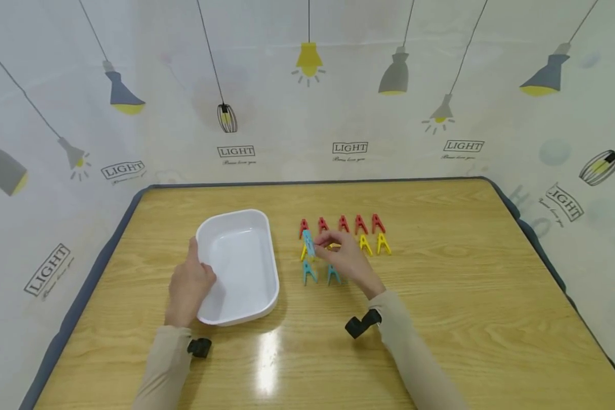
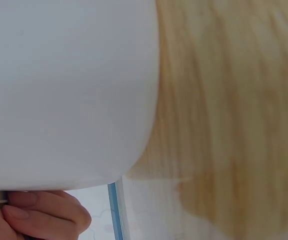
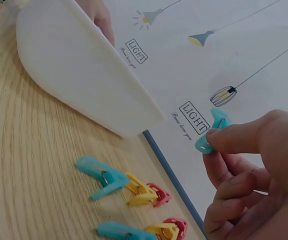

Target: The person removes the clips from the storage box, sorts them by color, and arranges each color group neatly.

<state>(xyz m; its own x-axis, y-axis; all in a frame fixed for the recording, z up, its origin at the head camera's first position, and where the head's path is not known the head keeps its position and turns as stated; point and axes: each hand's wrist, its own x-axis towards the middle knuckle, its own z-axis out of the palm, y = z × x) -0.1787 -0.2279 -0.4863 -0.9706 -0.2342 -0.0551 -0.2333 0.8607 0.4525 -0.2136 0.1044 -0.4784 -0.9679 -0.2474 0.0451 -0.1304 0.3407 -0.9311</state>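
Observation:
My left hand [image 1: 188, 285] grips the left rim of a white plastic tub [image 1: 241, 262], thumb over the inner side. Its bent fingers [image 2: 49, 217] show low in the left wrist view, beside the tub's wall [image 2: 64, 90]. Between thumb and fingertips, my right hand [image 1: 347, 259] pinches a light blue clothespin [image 3: 215, 131], held up over the rows of pegs. Two more blue clothespins [image 1: 309, 272] lie on the table just below that hand. Yellow clothespins [image 1: 383, 244] form the row behind, partly hidden by the right hand.
Farthest back runs a row of several red clothespins [image 1: 359, 224]. Everything stands on a wood-grain table [image 1: 471, 285] with a dark blue edge. Behind it hangs a pale backdrop [image 1: 266, 68] printed with lamps. Each wrist bears a small black mount [image 1: 363, 324].

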